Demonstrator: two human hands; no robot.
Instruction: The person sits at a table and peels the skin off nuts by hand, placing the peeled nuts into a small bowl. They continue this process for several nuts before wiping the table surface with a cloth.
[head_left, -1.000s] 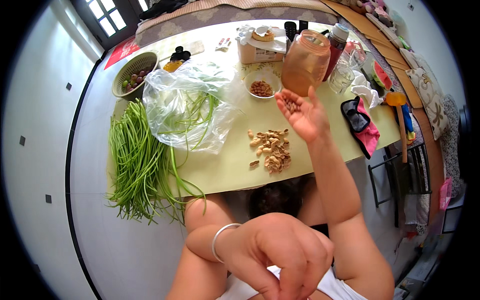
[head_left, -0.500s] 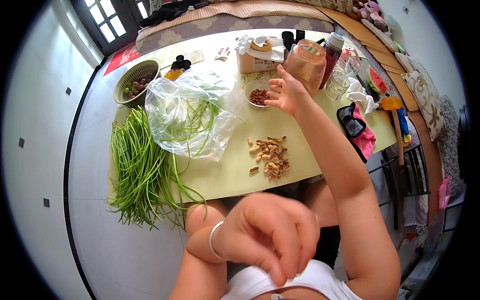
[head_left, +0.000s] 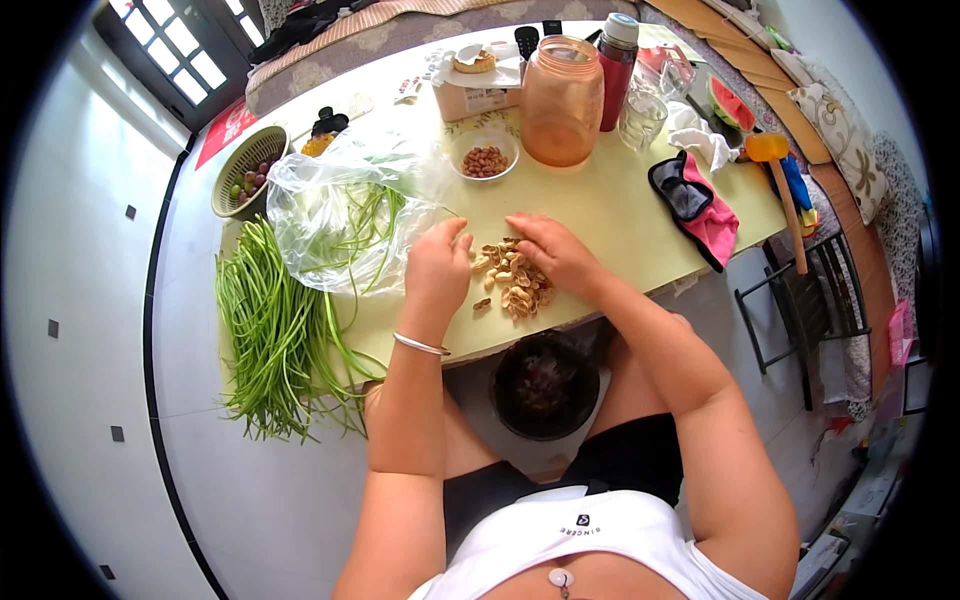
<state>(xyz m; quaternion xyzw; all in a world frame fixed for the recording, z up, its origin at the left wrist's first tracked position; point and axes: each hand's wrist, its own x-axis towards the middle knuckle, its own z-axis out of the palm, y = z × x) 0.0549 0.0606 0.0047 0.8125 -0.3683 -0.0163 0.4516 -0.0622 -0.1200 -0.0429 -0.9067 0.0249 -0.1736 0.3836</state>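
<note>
A pile of peanuts and peanut shells lies near the table's front edge. At its left side is my left hand, a silver bangle on the wrist. Its fingers curl in toward the thumb; anything between them is too small or hidden to make out. From the right, my right hand reaches over the back of the pile, fingers stretched out and touching the shells. Farther back stands a white bowl with shelled reddish peanuts in it.
Long green stems and a clear plastic bag lie left, near a basket of grapes. An orange-tinted jar, a red flask and a glass stand behind. A dark bin sits between my knees.
My left hand has gone from close to my chest down to the left of the peanut pile. My right hand has drawn back from beside the bowl and jar to the shells.
</note>
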